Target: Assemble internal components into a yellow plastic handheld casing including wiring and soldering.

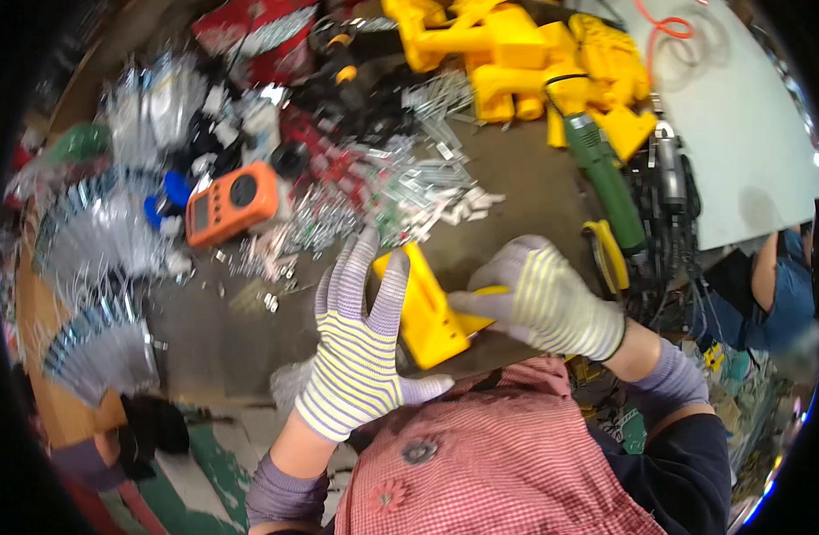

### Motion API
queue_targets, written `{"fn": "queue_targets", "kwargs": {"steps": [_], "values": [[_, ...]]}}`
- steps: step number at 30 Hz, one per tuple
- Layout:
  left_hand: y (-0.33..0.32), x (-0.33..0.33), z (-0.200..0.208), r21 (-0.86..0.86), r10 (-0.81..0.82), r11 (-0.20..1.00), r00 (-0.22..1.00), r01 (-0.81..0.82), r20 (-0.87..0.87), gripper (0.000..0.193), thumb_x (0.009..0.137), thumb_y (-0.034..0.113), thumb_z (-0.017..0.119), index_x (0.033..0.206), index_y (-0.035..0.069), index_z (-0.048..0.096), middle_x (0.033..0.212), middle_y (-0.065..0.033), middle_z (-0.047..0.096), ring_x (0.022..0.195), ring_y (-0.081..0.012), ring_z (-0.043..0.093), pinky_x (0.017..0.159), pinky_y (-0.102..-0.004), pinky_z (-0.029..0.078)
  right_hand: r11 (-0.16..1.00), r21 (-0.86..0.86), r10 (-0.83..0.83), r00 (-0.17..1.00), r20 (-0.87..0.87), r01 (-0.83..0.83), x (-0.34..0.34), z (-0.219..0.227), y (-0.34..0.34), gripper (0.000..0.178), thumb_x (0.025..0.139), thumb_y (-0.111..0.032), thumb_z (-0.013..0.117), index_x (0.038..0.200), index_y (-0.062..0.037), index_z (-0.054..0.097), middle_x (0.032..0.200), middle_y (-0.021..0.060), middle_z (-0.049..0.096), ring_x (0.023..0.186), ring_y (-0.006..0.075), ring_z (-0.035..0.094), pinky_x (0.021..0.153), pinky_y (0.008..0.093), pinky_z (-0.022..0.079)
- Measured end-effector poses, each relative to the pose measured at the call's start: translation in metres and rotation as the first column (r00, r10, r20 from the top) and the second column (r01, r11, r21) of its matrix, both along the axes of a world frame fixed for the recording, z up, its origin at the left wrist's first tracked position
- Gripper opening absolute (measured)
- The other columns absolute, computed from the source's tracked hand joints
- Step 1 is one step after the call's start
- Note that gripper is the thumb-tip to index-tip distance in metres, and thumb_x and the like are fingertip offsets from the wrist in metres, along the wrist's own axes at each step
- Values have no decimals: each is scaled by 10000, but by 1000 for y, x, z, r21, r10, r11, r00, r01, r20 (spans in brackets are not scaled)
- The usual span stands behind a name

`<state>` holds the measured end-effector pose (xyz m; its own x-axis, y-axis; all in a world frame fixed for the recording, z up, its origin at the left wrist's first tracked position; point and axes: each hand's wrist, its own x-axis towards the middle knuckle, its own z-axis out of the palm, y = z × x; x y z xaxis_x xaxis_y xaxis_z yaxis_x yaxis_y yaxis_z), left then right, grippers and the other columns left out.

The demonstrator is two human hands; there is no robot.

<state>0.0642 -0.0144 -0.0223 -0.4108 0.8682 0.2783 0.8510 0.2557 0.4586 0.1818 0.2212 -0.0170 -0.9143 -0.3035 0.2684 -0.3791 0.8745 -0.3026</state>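
Observation:
Both my hands wear striped knit gloves. A yellow plastic housing part (418, 308), long and with small holes near its lower end, lies at the table's front edge between them. My left hand (360, 330) is beside its left edge, fingers stretched out and thumb spread, with one fingertip close to or on its upper end. My right hand (547, 299) is bent closed at the other side, pinching a smaller yellow plastic piece (481, 308) against the housing part. Whether the two pieces are joined is hidden by the fingers.
Heaps of small metal parts (329, 218) and metal strips (440, 98) lie beyond my hands. An orange meter-like device (233, 203) sits left. Yellow housings (516, 53) are piled at the back. A green power screwdriver (605, 178) and yellow-handled pliers (605, 254) are right.

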Motion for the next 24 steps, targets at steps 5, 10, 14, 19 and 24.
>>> {"fn": "queue_targets", "kwargs": {"steps": [5,10,14,19,24], "values": [[12,-13,-6,-53,-99,993,987,107,130,1177,530,515,869,1493,40,384,1416,-266,400,1284,-452,407,1099,-560,310,996,-57,-75,994,-83,70,5,2,22,339,821,-262,681,1146,-167,689,941,42,653,844,267,626,787,402,495],[11,-13,-7,-12,-97,995,982,101,161,1161,518,491,886,1470,22,415,1388,-283,423,1245,-457,448,1062,-552,363,513,117,-803,524,-283,850,40,22,87,622,753,-180,767,1329,-38,581,955,168,601,896,358,610,807,465,494],[12,-15,-9,11,-104,995,984,104,146,1154,530,481,884,1476,27,403,1369,-278,432,1224,-459,462,1053,-544,378,516,131,-834,531,-151,847,41,3,98,721,738,-223,785,1389,-48,529,968,195,591,929,380,608,826,465,503],[14,-14,-7,-25,-86,996,988,90,130,1117,561,494,860,1486,58,408,1378,-266,438,1257,-454,440,1070,-538,368,297,-733,-722,646,247,612,53,15,101,616,855,-229,712,1394,-12,511,1150,120,657,1001,174,624,909,330,510],[12,-16,-10,18,-113,994,976,111,187,1122,548,499,862,1487,63,430,1394,-255,435,1270,-446,437,1092,-534,357,-445,-895,-276,956,96,-39,25,17,38,601,937,-360,677,1390,-32,458,1177,77,540,1085,198,538,1040,447,442]]}}
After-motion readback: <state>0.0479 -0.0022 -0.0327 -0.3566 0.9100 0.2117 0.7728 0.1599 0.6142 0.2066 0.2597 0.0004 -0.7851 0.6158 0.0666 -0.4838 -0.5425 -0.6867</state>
